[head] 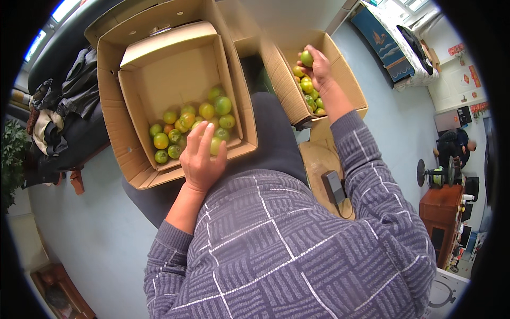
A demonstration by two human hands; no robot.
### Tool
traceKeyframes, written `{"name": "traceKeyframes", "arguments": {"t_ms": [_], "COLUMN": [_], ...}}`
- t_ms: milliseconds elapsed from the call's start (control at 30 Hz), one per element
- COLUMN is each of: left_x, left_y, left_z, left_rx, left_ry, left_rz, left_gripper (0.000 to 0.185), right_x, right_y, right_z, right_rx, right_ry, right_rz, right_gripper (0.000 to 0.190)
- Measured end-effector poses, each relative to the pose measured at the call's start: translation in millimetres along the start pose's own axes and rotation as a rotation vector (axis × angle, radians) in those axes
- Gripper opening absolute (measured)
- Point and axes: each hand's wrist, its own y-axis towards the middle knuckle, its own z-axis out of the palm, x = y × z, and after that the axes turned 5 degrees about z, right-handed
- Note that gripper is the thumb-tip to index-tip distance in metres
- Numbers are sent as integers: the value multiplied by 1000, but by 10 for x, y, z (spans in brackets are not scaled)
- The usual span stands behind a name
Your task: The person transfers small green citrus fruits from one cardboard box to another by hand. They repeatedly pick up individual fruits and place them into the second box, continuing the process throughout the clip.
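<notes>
My left hand is over the near rim of a cardboard box, its fingers above the tomatoes inside. A pale green tomato shows between its index finger and thumb; whether it is gripped is unclear. Several green and orange-tinged tomatoes lie loose at the near end of this box, which sits inside a larger outer carton. In my right hand is a green tomato, raised above more tomatoes in a narrower cardboard box at the right.
My legs are under and beside the larger carton. A black power adapter with a cable rests on a tan surface to my right. Dark clothing lies on a black sofa. A person is at the far right.
</notes>
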Motion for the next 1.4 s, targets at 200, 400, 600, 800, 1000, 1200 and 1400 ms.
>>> {"name": "traceKeyframes", "arguments": {"t_ms": [200,400,600,800,1000,1200,1400], "left_x": [-2,1,-15,-45,-41,-36,-42], "left_y": [16,-3,23,59,53,45,48], "left_z": [-4,-13,-15,-32,-72,-67,-64], "left_rx": [0,19,26,48,67,69,88], "left_ry": [-12,-18,-22,-19,-34,-34,-18], "left_rz": [-29,-47,-38,140,127,126,146], "left_gripper": [55,54,50,17,18,16,17], "right_x": [-476,-654,-737,-865,-815,-754,-600], "right_y": [762,821,814,1071,1233,1167,973], "right_z": [-469,-697,-881,-1067,-1553,-1863,-1568], "right_rx": [8,275,210,-68,-275,-264,-276], "right_ry": [-677,-1192,-1065,-940,-708,-752,-708], "right_rz": [-41,-335,-249,-357,-140,140,-168], "right_gripper": [54,46,33,29,26,24,23]}}
